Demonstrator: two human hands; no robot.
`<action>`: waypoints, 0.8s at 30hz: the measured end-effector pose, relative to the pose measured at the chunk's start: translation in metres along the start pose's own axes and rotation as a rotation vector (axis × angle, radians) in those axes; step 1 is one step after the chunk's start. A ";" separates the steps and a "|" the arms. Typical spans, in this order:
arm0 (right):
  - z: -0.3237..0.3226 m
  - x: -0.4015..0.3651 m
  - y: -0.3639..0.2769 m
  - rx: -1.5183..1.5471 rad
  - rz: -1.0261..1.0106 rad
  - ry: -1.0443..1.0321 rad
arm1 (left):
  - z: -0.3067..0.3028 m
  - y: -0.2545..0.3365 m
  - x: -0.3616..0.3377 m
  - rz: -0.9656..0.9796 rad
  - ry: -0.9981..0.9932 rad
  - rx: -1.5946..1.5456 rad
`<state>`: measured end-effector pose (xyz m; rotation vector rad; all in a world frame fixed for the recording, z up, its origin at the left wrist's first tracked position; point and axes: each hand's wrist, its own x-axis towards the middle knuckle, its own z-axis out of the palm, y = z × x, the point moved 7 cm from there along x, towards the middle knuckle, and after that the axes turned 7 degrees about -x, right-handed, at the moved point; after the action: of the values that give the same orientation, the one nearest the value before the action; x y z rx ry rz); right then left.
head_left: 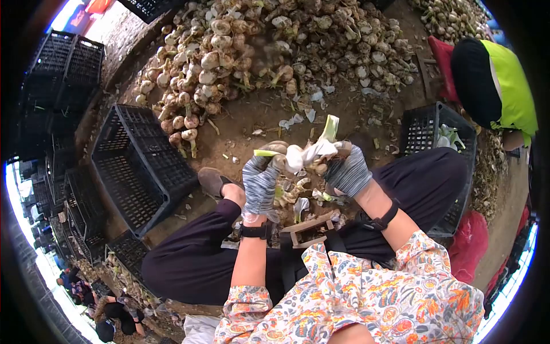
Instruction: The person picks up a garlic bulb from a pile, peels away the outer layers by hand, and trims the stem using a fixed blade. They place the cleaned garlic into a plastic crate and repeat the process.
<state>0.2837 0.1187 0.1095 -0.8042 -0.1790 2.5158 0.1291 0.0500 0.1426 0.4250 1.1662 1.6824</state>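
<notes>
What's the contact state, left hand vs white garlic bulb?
Touching. The head view shows the left hand with its gloved fingers pressed against the side of the white garlic bulb.

Left hand (262, 172), right hand (348, 170), close together; fingers (276, 148) curled

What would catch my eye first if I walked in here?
Probably the great heap of garlic bulbs spread over the ground ahead. Then the grey-gloved left hand and right hand at the centre, with a clean white bulb and a green-tipped stalk between them. At the upper right, a co-worker's bright yellow-green top stands out against the brown earth.
</notes>
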 end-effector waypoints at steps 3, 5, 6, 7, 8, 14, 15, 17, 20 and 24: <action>0.029 -0.005 0.000 0.306 0.232 -0.253 | 0.008 -0.015 -0.008 -0.137 -0.040 -0.351; 0.026 -0.008 -0.001 0.237 0.248 -0.160 | 0.011 -0.018 -0.013 -0.206 -0.002 -0.478; 0.013 -0.011 0.008 0.095 0.371 -0.040 | 0.007 -0.026 -0.016 -0.319 0.075 -0.661; 0.004 -0.014 0.015 -0.053 0.490 0.075 | 0.005 -0.033 -0.018 -0.426 0.149 -0.843; 0.027 -0.005 0.001 -0.899 0.116 -0.282 | 0.002 -0.041 -0.017 -0.471 0.126 -0.988; 0.051 -0.021 -0.010 -1.642 -0.012 -0.455 | -0.023 -0.052 -0.012 -0.446 0.320 -1.004; 0.055 -0.016 -0.019 -1.828 0.019 -0.180 | -0.025 -0.055 -0.011 -0.472 0.313 -0.988; 0.057 -0.002 -0.012 -1.584 -0.128 -0.101 | -0.026 -0.062 -0.013 -0.489 0.346 -0.995; 0.070 0.003 -0.022 -1.471 -0.617 0.007 | -0.015 -0.064 -0.015 -0.545 0.283 -1.041; 0.071 0.005 -0.005 -0.618 -0.163 -0.338 | -0.016 -0.064 -0.015 -0.590 0.329 -1.034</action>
<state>0.2414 0.1274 0.1666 -0.5360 -1.1271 2.4324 0.1575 0.0308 0.0847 -0.7862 0.4195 1.5916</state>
